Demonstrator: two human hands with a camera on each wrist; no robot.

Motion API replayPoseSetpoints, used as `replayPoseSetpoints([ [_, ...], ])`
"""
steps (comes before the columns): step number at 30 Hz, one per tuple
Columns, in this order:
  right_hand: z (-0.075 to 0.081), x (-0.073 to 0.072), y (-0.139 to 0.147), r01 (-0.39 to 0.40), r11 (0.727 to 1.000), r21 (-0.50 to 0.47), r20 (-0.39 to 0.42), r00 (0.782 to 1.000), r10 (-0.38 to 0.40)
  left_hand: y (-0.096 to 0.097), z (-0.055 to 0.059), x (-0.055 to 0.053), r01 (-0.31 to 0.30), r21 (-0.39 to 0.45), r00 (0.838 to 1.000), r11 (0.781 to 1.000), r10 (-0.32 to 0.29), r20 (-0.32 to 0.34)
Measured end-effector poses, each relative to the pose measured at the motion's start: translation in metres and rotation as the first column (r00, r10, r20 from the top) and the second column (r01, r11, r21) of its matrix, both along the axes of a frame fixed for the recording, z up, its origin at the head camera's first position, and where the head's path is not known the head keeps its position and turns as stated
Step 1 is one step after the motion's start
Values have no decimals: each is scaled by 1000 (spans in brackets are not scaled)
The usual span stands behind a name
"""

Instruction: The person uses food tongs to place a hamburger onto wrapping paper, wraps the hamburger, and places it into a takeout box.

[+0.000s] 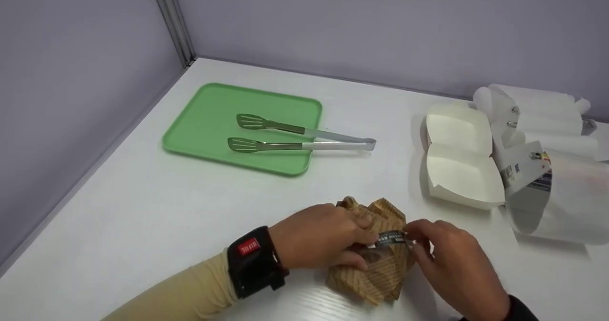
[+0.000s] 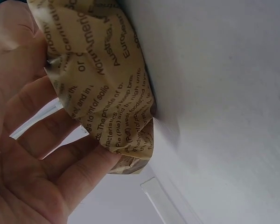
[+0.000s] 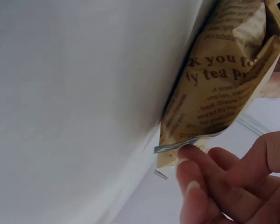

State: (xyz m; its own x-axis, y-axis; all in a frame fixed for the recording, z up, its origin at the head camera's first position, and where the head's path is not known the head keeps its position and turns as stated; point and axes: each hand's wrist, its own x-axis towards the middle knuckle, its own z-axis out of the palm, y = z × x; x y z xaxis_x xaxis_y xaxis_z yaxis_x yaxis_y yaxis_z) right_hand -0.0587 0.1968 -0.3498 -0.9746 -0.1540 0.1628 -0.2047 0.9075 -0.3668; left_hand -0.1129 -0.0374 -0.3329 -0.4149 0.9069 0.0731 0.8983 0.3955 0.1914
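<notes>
A package wrapped in brown printed paper (image 1: pixel 368 278) lies on the white table near its front. Across it runs a dark label strip (image 1: pixel 392 238) with pale lettering. My left hand (image 1: pixel 319 238) holds the package from above, fingers spread over its far side and thumb on the nearer part. In the left wrist view, several fingertips touch the paper's edge. At the package's right side, my right hand (image 1: pixel 452 261) pinches the end of the label strip. The right wrist view shows a fingertip against the strip (image 3: pixel 175 145) at the paper's edge. What the paper wraps is hidden.
A green tray (image 1: pixel 204 121) stands at the back left, with metal tongs (image 1: pixel 285 146) lying across its right rim. To the right is an open white takeaway box (image 1: pixel 461 169). Beside it are clear plastic containers or rolls (image 1: pixel 566 202) with tags.
</notes>
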Motion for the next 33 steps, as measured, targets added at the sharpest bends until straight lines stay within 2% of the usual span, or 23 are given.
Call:
replayPoseSetpoints([
  [2, 1, 1, 1, -3, 1000, -6, 43, 999, 3, 1, 0, 0, 0, 1, 1000, 1000, 0, -2],
  [4, 1, 0, 2, -10, 999, -52, 113, 993, 15, 1, 0, 0, -4, 1, 1000, 1000, 4, 1],
  [8, 0, -3, 6, 33, 977, -212, 273, 962, 26, 0, 0, 0, -23, -3, 999, 1000, 23, 23],
  [11, -1, -5, 11, 92, 922, -377, 341, 939, 46, -1, -1, -1, -43, -14, 998, 999, 44, 52],
  [15, -3, -9, 16, 141, 802, -581, 389, 913, 121, -2, -1, -3, -66, -28, 993, 997, 69, 101],
  [17, -4, -11, 16, 180, 753, -633, 416, 899, 135, -2, -1, -4, -77, -33, 989, 997, 80, 121],
  [19, -4, -12, 16, 215, 717, -664, 436, 889, 137, -3, -1, -4, -85, -39, 988, 996, 89, 130],
  [22, -6, -13, 17, 261, 683, -682, 469, 873, 134, -3, -1, -4, -87, -45, 987, 995, 92, 130],
  [28, -10, -17, 24, 251, 632, -733, 493, 837, 238, -2, -2, -3, -75, -42, 988, 996, 80, 131],
  [33, -10, -17, 24, 318, 569, -758, 533, 806, 259, -1, -2, -3, -67, -19, 991, 998, 69, 115],
])
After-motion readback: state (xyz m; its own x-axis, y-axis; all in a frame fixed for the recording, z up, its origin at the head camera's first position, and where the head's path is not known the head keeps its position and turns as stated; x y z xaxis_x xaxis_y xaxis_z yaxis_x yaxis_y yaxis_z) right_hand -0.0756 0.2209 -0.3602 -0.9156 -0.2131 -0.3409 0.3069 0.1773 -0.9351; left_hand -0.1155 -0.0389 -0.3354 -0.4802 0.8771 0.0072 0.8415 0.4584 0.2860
